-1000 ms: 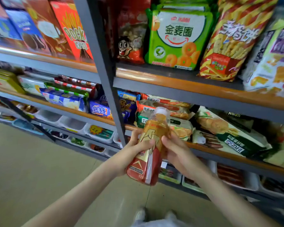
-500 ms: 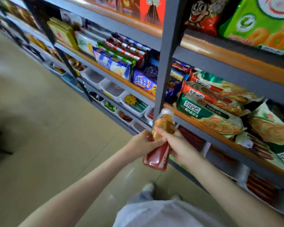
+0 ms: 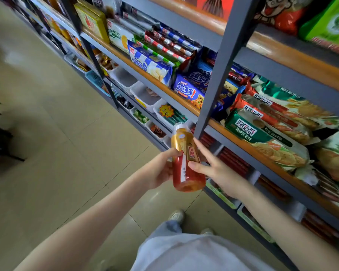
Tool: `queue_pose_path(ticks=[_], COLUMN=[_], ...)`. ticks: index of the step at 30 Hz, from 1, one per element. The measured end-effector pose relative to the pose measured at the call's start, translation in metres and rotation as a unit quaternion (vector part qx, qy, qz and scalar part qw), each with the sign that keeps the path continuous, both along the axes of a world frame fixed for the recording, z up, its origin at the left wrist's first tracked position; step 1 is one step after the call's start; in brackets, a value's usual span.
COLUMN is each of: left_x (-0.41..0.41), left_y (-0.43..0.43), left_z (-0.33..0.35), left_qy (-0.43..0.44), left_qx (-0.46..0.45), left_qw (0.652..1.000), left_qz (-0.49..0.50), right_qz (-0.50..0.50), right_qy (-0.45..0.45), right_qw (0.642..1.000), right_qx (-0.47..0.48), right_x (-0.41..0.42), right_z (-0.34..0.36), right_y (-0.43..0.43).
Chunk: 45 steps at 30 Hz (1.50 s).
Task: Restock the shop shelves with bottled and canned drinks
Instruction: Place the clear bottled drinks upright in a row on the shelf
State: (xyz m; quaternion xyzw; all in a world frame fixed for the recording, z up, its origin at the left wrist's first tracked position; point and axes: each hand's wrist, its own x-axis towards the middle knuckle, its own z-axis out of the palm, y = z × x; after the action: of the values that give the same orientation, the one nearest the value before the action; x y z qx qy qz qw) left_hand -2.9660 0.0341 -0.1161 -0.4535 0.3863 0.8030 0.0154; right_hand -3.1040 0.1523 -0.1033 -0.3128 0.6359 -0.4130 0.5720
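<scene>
**Head view.** The bottle [image 3: 186,161] is held in the air in front of the shelf unit [image 3: 282,77] and above the floor [image 3: 67,133]. It rests on no shelf.

- **Long axis:** it runs from the base, nearest the person, up and away to the cap. The cap sits just beside the grey upright post [image 3: 221,75].
- **Left grip [image 3: 160,171]:** it wraps the bottle's left side at mid-body, with the thumb on the gold label and the fingers curled behind.
- **Right grip [image 3: 217,169]:** it is spread, fingers straight. The thumb tip touches the bottle's right side and the index finger lies along the shoulder.
- **Load:** judged to be carried by the left grip, with the right grip only steadying.
- **Placement:** the nearest shelves hold snack packs [image 3: 249,132] and show no drinks. Goods farther along the aisle are too blurred to identify, so no slot for the bottle can be picked out.
</scene>
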Motion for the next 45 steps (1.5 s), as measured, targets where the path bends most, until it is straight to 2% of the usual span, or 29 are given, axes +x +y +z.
queue_pose_path(ticks=[2, 6, 14, 19, 23, 28, 31, 34, 37, 43, 45], left_x=[-0.002, -0.009, -0.022, -0.018, -0.012, -0.001, 0.007, 0.010, 0.002, -0.042, -0.060], left_y=[-0.003, -0.004, -0.003, -0.002, -0.003, -0.012, -0.023, -0.033, -0.034, -0.029, -0.026], left_z=[0.004, 0.011, 0.013, 0.018, 0.021, 0.038, 0.064, 0.113, 0.172, 0.269, 0.302], left_qy=[0.025, 0.030, 0.013, 0.004, 0.003, 0.034, 0.066, 0.101, 0.156, 0.284, 0.350], left_qx=[0.021, 0.016, 0.098, 0.120, 0.138, 0.058, -0.074, -0.277, -0.434, -0.592, -0.603], left_qw=[0.999, 0.999, 0.994, 0.990, 0.985, 0.996, 0.995, 0.951, 0.874, 0.737, 0.693], left_qz=[0.018, -0.030, 0.045, 0.075, 0.106, 0.052, -0.010, -0.094, -0.155, -0.160, -0.181], right_qz=[0.023, 0.086, 0.080, 0.097, 0.136, 0.180, 0.151, 0.064, 0.022, -0.088, -0.113], right_qy=[0.037, 0.138, 0.124, 0.196, 0.272, 0.282, 0.272, 0.271, 0.273, 0.453, 0.534], right_qw=[0.999, 0.985, 0.986, 0.971, 0.945, 0.933, 0.937, 0.932, 0.904, 0.769, 0.691], right_qx=[-0.022, -0.053, -0.075, -0.092, -0.121, -0.130, -0.156, -0.230, -0.328, -0.442, -0.473], right_x=[0.001, 0.002, -0.003, -0.002, 0.005, -0.001, -0.011, -0.013, -0.007, -0.022, -0.029], right_z=[0.002, 0.005, 0.009, 0.014, 0.020, 0.031, 0.062, 0.111, 0.166, 0.263, 0.295], right_y=[-0.001, -0.002, 0.000, -0.003, -0.007, -0.010, -0.015, -0.026, -0.031, -0.017, -0.003])
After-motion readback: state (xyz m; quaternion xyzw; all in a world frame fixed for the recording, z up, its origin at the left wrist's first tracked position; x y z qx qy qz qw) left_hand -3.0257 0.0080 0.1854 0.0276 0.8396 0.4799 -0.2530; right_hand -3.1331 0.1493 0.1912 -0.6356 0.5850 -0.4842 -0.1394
